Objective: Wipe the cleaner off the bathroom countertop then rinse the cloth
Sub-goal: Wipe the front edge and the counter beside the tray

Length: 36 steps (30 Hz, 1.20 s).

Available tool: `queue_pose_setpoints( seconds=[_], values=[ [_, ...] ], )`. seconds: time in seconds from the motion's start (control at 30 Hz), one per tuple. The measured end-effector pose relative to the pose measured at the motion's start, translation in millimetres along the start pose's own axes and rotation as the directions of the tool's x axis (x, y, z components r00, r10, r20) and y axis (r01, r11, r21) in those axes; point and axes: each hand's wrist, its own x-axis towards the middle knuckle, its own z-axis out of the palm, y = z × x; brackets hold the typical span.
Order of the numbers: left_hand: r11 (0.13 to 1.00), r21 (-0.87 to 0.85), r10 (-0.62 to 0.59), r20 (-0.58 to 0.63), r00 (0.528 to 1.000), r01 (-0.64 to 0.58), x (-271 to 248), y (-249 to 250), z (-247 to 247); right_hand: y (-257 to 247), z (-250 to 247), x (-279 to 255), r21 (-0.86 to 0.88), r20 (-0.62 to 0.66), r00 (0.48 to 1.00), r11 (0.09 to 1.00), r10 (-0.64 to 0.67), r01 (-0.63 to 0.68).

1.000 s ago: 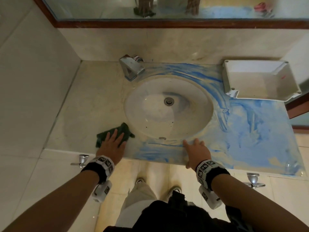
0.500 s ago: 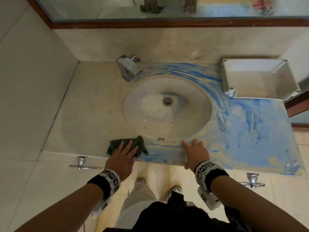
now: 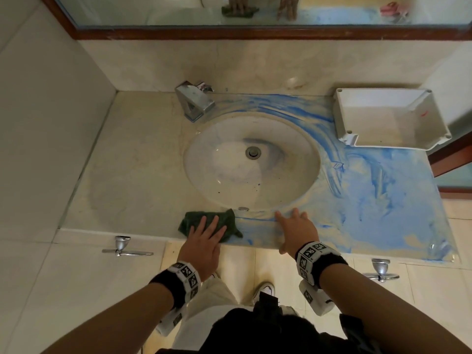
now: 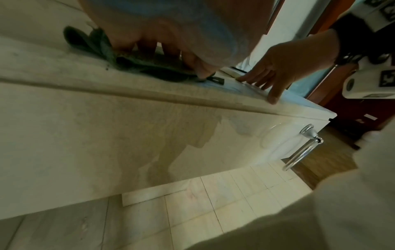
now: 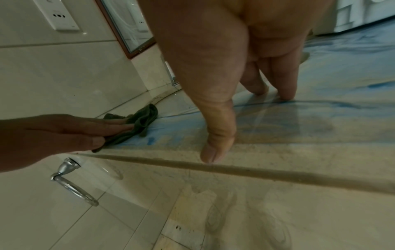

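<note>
Left hand [image 3: 204, 241] flat on the green cloth [image 3: 199, 221] at the countertop's [image 3: 132, 159] front edge, right hand [image 3: 296, 228] open beside it; I'd press evenly, sweep rightward through the blue cleaner [image 3: 370, 200].

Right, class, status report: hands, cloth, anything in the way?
Left hand flat on green cloth, front edge of countertop. Right hand open, braced on blue cleaner. Right hand sits in the cloth's path; white tray at back right.
</note>
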Motion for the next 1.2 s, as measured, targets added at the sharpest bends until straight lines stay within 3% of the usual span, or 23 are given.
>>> queue_pose_setpoints(
  seconds=[0.17,0.33,0.63,0.8,0.93,1.2],
  values=[
    [1.000,-0.007,-0.010,-0.038,0.999,0.010,9,-1,-4,-2,-1,2,-0.016,0.010,1.000,1.000,0.007,-0.007],
    [0.992,-0.071,-0.113,-0.087,0.990,0.107,41,14,-25,-2,-2,1,-0.013,0.007,1.000,1.000,0.006,-0.006],
    [1.000,-0.023,-0.003,-0.018,1.000,0.002,-9,27,9,4,4,1,0.011,-0.011,1.000,1.000,-0.013,0.013],
    [1.000,0.008,0.000,-0.061,0.998,0.001,20,27,-7,1,2,2,-0.007,-0.008,1.000,1.000,-0.006,0.006],
    [0.995,-0.075,-0.068,-0.095,0.993,0.061,39,37,-19,1,1,1,-0.007,-0.007,1.000,1.000,-0.002,0.002],
    [0.999,-0.025,-0.026,-0.019,0.999,0.026,-14,28,10,2,1,-1,0.006,-0.011,1.000,1.000,-0.003,0.003]
  ],
)
